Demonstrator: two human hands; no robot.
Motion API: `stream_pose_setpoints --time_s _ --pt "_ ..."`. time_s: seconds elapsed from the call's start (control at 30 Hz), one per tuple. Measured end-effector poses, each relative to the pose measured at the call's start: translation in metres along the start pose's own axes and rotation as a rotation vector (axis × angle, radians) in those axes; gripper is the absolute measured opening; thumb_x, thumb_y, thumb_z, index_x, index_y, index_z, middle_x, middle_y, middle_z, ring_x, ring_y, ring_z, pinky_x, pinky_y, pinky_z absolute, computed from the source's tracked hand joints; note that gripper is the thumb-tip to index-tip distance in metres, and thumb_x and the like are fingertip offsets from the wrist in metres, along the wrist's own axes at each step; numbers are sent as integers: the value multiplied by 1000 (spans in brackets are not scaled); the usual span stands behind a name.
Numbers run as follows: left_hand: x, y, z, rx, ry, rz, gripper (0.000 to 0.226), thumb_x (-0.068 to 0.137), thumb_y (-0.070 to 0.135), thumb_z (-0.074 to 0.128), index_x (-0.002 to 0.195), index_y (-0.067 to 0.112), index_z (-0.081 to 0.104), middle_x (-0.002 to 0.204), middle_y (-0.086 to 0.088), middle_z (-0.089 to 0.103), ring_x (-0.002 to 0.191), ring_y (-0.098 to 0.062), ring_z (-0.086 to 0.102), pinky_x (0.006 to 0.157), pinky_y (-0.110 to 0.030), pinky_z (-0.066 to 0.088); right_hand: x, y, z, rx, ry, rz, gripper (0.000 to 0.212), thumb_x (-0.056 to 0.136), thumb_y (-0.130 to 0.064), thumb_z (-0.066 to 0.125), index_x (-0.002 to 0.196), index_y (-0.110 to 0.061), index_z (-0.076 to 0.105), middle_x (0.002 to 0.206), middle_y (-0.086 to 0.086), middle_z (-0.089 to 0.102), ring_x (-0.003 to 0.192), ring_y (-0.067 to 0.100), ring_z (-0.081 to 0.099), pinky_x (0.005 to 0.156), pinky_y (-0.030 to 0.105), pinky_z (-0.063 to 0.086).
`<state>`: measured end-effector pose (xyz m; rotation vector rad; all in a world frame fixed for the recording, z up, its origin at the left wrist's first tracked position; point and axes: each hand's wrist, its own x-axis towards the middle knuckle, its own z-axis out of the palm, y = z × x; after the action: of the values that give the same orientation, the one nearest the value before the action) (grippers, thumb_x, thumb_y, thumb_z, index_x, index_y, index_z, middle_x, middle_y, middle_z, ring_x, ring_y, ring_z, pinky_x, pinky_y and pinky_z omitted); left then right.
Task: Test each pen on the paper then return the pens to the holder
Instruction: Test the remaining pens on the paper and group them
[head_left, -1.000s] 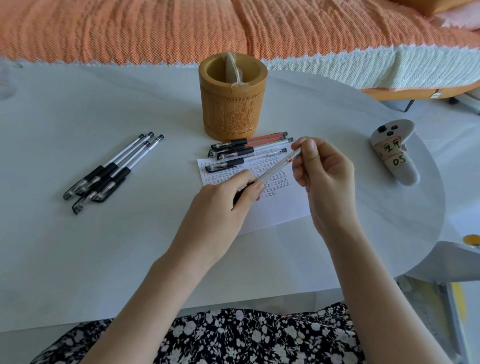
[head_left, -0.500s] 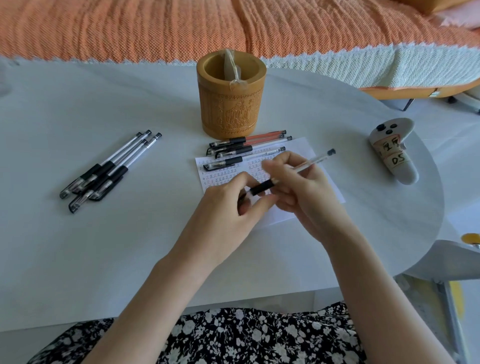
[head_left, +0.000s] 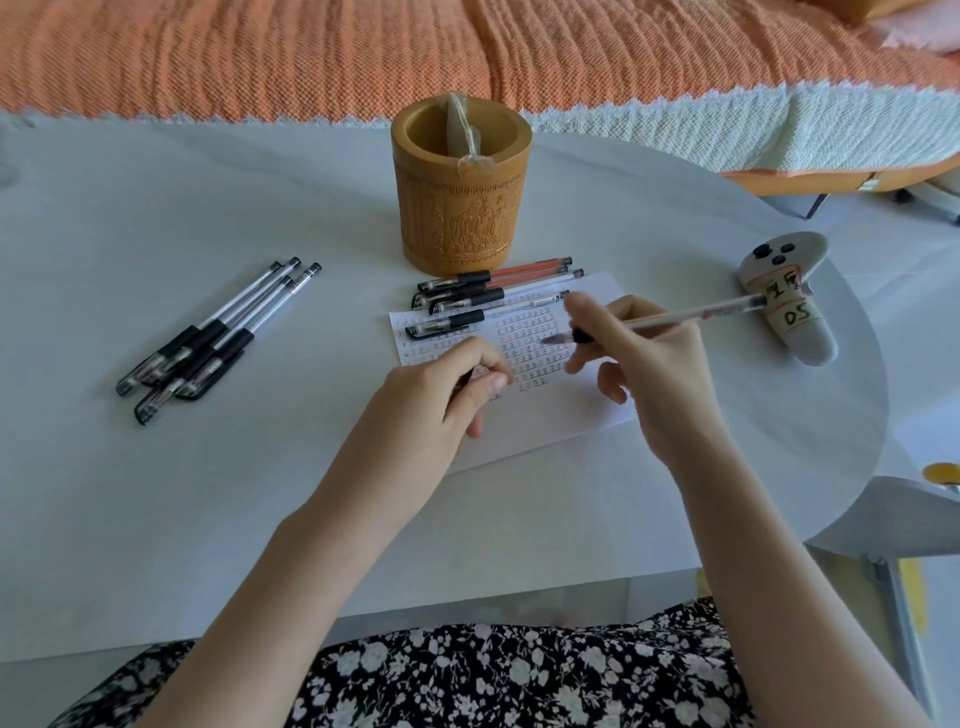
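The right hand (head_left: 649, 364) pinched an uncapped pen (head_left: 675, 317), tip above the marked paper (head_left: 571, 415); the left hand (head_left: 441, 400) curled round its apparent cap (head_left: 470, 375). Loose pens (head_left: 208, 343) lay on the table (head_left: 156, 493). No pen stood in the holder (head_left: 460, 208): returning remained.

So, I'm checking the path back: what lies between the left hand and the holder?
In the head view, from the left hand: the paper's written rows, then four pens side by side at its far edge, just short of the holder.
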<state>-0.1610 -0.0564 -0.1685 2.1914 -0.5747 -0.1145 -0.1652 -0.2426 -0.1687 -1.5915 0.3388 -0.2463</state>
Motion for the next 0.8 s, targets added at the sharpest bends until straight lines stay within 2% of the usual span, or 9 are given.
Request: stream_pose_setpoints --time_s 0.07,0.17,0.27,0.33,0.47,0.57,0.6,0.7,0.8 --pt "-1 -1 2 84 -33 -29 8 94 30 47 94 26 55 59 3 55 56 -9 52 55 -21 39 2 4 3 -82 57 -11 35 75 -28 80 50 -22 57 45 -1 52 46 20 43 41 19 30" --pt "-3 -1 4 231 -52 -66 11 95 37 44 95 28 49 62 5 54 58 -14 54 54 -31 43 3 8 9 -174 122 -58 41 76 -29 79 50 -15 50 47 3 47 37 8 38 41 16 30" --pt "-3 0 4 306 -62 -95 15 91 44 48 93 29 46 60 11 47 54 -6 46 47 -24 31 4 13 13 -200 133 -112 37 83 -30 73 58 -11 53 44 2 52 36 8 41 42 17 34" --pt "-3 -1 5 325 -87 -115 19 88 46 53 94 29 45 59 11 45 54 -3 43 50 -23 31 3 15 14 -209 124 -127 34 84 -28 72 61 -9 56 43 0 53 36 8 43 43 17 36" --pt "-2 -1 6 342 -115 -135 23 86 48 56 94 31 42 58 9 42 52 -2 40 50 -19 31 3 16 13 -215 139 -138 38 81 -27 75 55 -11 51 49 4 53 38 9 41 43 16 35" --pt "-2 0 6 344 -113 -143 24 86 48 56 95 32 42 59 9 43 53 -1 40 51 -21 33 3 18 14 -268 167 -155 46 78 -30 77 51 -8 47 43 -10 41 42 7 33 45 17 27" --pt "-3 0 6 343 -112 -144 24 85 48 57 95 31 42 59 10 43 53 -1 40 51 -22 33 4 20 14 -285 179 -166 47 79 -28 76 52 -4 46 44 -10 38 45 7 30 46 20 26" --pt "-2 0 6 350 -113 -146 25 85 49 56 96 31 42 60 11 44 53 -1 41 51 -21 33 3 24 16 -324 219 -202 44 82 -15 66 57 8 38 53 7 30 53 12 25 50 27 22" --pt "-2 0 6 360 -112 -146 26 85 49 56 97 31 43 61 11 45 55 -2 42 55 -26 33 3 25 17 -338 244 -220 38 79 -6 59 57 7 31 55 3 22 54 11 18 48 24 15"
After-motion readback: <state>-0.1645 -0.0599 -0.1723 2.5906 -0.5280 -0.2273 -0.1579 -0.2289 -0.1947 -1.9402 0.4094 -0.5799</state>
